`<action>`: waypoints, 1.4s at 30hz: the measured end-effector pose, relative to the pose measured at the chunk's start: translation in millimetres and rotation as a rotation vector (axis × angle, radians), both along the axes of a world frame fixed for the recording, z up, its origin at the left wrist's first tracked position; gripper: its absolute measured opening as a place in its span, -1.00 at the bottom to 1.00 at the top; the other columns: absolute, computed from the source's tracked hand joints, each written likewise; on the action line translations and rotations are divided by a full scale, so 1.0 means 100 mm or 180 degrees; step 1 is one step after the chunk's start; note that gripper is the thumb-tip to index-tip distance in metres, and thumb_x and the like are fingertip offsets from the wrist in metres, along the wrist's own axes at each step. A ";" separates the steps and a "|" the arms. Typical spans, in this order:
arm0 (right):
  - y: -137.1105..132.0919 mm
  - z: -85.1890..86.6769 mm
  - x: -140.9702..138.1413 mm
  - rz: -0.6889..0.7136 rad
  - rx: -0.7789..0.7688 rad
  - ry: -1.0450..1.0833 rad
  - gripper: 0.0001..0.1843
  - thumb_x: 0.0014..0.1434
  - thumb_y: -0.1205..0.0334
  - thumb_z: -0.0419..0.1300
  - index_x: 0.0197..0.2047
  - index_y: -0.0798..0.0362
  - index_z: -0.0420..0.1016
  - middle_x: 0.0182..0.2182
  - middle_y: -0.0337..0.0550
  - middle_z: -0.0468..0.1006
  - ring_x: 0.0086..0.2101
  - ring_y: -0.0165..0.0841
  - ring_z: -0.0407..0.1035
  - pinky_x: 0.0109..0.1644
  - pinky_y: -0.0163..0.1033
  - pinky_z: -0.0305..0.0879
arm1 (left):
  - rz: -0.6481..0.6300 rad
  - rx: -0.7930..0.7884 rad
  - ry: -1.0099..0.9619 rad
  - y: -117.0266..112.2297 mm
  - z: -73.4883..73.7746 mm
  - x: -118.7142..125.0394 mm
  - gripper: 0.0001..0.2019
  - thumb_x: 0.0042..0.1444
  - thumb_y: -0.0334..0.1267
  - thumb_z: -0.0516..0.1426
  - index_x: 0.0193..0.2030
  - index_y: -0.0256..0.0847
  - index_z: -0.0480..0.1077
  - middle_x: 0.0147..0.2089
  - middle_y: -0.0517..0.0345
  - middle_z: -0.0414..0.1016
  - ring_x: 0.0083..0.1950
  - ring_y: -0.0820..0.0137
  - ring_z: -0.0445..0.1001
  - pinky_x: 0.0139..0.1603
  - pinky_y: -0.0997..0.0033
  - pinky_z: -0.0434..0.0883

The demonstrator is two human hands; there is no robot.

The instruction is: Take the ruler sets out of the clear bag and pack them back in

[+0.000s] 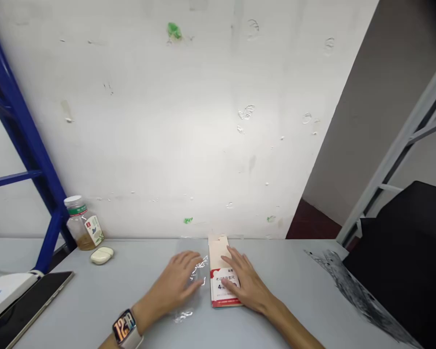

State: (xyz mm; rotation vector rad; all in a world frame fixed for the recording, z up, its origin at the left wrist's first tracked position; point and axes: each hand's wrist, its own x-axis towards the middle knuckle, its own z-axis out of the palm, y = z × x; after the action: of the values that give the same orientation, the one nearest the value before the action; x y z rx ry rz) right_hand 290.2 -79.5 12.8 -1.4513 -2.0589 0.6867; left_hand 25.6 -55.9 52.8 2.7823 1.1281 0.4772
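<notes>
A ruler set pack (221, 290), white and red with Chinese print, lies upright to my view on the grey table near the wall. A cream strip runs up from its printed part. My right hand (247, 285) rests over the pack's right side, fingers spread and partly covering the print. Left of the pack is a clear plastic sleeve (185, 314), crinkled and shiny. Over this sleeve my left hand (178, 278) is held with fingers apart, gripping nothing. Whether its fingertips touch the plastic, I cannot tell. A smartwatch (124, 326) is on my left wrist.
At the back left stand a jar (83, 225) with a white lid and a small cream case (101, 255). A phone (29, 310) and a white box (7, 293) lie at the left edge. A blue frame (29, 121) rises there. Black material (407, 261) hangs at the right.
</notes>
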 end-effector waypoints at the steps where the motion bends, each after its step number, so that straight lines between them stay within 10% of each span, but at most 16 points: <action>1: -0.02 0.02 -0.02 0.0114 -0.0029 -0.0103 -0.32 0.22 -0.18 0.07 0.36 -0.22 0.11 0.44 -0.26 -0.17 0.39 -0.11 -0.31 0.43 0.16 -0.46 | 0.0060 -0.0006 0.0004 0.07 -0.04 -0.11 -0.58 0.31 -0.03 -0.01 0.27 -0.04 0.24 0.32 0.03 0.29 0.32 0.12 0.21 0.28 0.00 0.25; 8: -0.04 0.05 -0.08 0.0442 -0.0105 -0.0330 -0.21 0.15 -0.23 0.14 0.38 -0.25 0.02 0.42 -0.25 -0.14 0.39 -0.06 -0.33 0.40 0.20 -0.63 | 0.0160 -0.0126 0.0279 0.20 -0.34 -0.39 -0.37 0.31 0.10 -0.05 0.45 0.12 -0.14 0.49 0.09 -0.06 0.46 0.05 -0.06 0.40 -0.15 -0.04; 42: -0.05 0.14 -0.11 0.0511 -0.0297 -0.1008 -0.18 0.22 -0.36 -0.09 0.43 -0.18 -0.11 0.44 -0.25 -0.26 0.40 -0.14 -0.42 0.42 0.16 -0.60 | 0.0147 -0.0159 0.0457 0.20 -0.34 -0.36 -0.36 0.33 0.13 -0.11 0.45 0.14 -0.29 0.48 0.20 -0.07 0.47 0.03 -0.09 0.39 -0.19 -0.04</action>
State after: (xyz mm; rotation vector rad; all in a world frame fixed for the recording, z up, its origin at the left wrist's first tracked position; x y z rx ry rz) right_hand 279.2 -84.5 27.1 -1.5401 -2.4354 0.6571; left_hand -10.7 -35.5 18.5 2.7906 1.2173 0.2529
